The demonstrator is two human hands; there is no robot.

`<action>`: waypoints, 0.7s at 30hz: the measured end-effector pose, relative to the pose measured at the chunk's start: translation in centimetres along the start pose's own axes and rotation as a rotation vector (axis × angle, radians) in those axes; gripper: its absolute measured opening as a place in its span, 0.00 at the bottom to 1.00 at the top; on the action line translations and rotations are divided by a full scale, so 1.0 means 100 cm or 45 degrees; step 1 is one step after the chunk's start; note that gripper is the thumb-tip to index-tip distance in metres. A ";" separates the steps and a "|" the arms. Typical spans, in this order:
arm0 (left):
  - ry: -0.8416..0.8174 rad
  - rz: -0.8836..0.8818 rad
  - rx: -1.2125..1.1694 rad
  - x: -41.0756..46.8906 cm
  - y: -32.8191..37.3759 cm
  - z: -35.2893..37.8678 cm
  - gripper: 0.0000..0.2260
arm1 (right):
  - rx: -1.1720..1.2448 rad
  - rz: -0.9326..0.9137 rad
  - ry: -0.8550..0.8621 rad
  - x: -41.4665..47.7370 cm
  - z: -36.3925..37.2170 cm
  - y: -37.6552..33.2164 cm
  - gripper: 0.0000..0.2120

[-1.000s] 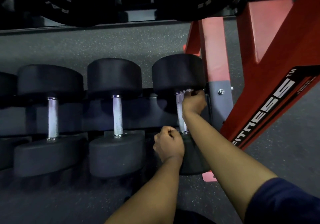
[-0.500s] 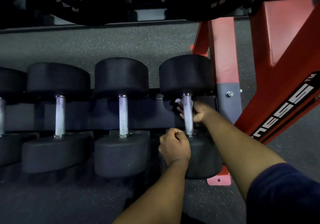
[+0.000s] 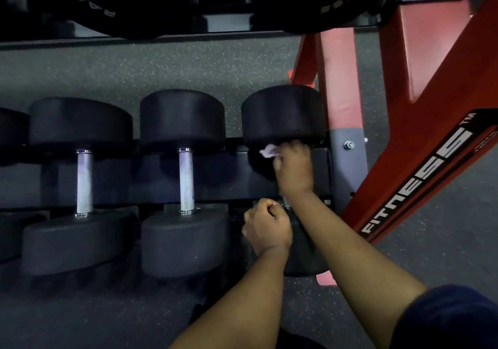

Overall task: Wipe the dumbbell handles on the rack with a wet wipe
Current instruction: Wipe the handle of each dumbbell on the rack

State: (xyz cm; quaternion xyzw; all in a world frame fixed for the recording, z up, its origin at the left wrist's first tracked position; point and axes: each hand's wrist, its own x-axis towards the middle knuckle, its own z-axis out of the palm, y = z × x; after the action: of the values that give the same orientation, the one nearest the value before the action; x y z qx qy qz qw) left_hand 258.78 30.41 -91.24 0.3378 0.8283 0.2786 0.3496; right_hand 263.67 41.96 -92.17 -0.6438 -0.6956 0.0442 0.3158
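While the right hand (image 3: 293, 168) was closed around the handle (image 3: 286, 203) of the rightmost dumbbell (image 3: 283, 116), the wet wipe (image 3: 270, 151) stuck out from its fingers at the far end, just under the far head. The left hand (image 3: 266, 227) was curled into a fist beside the near end of this handle, with nothing visible in it. The wiping of this handle seemed to be in progress. The next move probably called for sliding the wipe along the bar toward the near head, then going to the middle handle (image 3: 186, 180) on the rack (image 3: 420, 143).
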 end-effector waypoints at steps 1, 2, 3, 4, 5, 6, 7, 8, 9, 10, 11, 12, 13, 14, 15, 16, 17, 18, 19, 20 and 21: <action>-0.004 0.002 0.002 0.000 0.000 0.000 0.09 | -0.175 -0.173 -0.100 -0.001 0.004 -0.002 0.04; -0.012 0.002 0.006 0.000 0.000 0.000 0.08 | -0.376 -0.292 -0.236 -0.002 0.007 -0.006 0.04; -0.014 0.002 0.007 0.000 0.000 0.000 0.08 | -0.548 -0.368 -0.357 -0.002 0.008 -0.012 0.05; -0.009 0.002 0.006 0.000 0.000 0.000 0.08 | -0.689 -0.443 -0.460 0.001 0.009 -0.019 0.08; -0.003 0.000 0.004 0.000 0.001 0.000 0.08 | -0.852 -0.533 -0.515 0.002 0.008 -0.023 0.11; 0.003 -0.004 0.006 0.000 0.001 -0.001 0.08 | -0.999 -0.598 -0.604 0.000 0.005 -0.027 0.13; 0.010 -0.009 0.009 0.000 0.001 -0.001 0.08 | -1.109 -0.658 -0.686 -0.001 0.007 -0.026 0.15; 0.014 -0.009 0.006 -0.001 0.002 -0.001 0.08 | -1.126 -0.740 -0.739 0.000 0.011 -0.022 0.16; 0.016 -0.005 0.003 -0.001 0.001 -0.001 0.08 | -1.124 -0.767 -0.804 0.001 0.009 -0.020 0.16; 0.018 0.002 0.002 -0.002 0.001 -0.001 0.08 | -1.076 -0.779 -0.752 0.000 0.006 -0.020 0.16; 0.022 0.009 0.002 -0.001 0.000 -0.002 0.09 | -1.069 -0.755 -0.692 -0.001 -0.002 -0.021 0.16; 0.026 0.016 -0.001 -0.001 0.000 -0.001 0.11 | -0.987 -0.678 -0.592 0.000 -0.009 -0.020 0.16; 0.030 0.017 -0.011 0.001 -0.001 -0.001 0.12 | -0.834 -0.596 -0.465 -0.001 -0.011 -0.014 0.14; 0.030 0.014 -0.015 0.001 -0.001 0.000 0.13 | -0.688 -0.539 -0.334 -0.003 -0.010 -0.004 0.10; 0.030 0.007 -0.012 0.001 -0.001 0.000 0.12 | -0.524 -0.448 -0.277 -0.006 -0.010 0.004 0.06; 0.030 -0.001 -0.006 0.001 -0.001 0.001 0.10 | -0.340 -0.287 -0.289 -0.009 -0.012 0.008 0.07; 0.031 -0.007 0.003 0.001 -0.001 0.001 0.08 | -0.153 -0.055 -0.286 -0.009 -0.017 0.007 0.08; 0.032 -0.009 0.011 0.001 0.000 0.001 0.07 | 0.013 0.230 -0.290 -0.008 -0.023 0.001 0.09; 0.031 -0.013 0.015 0.001 -0.001 0.001 0.07 | 0.145 0.470 -0.253 -0.006 -0.027 -0.003 0.09; 0.027 -0.015 0.011 0.001 0.000 0.001 0.07 | 0.222 0.651 -0.225 -0.001 -0.029 -0.003 0.10; 0.023 -0.017 0.001 0.001 0.000 0.002 0.08 | 0.322 0.777 -0.250 0.003 -0.020 0.005 0.11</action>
State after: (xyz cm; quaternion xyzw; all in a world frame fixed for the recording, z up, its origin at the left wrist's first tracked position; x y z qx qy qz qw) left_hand 258.91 30.53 -91.35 0.3299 0.8337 0.2790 0.3440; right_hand 265.10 41.65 -90.63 -0.7705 -0.4871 0.2842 0.2971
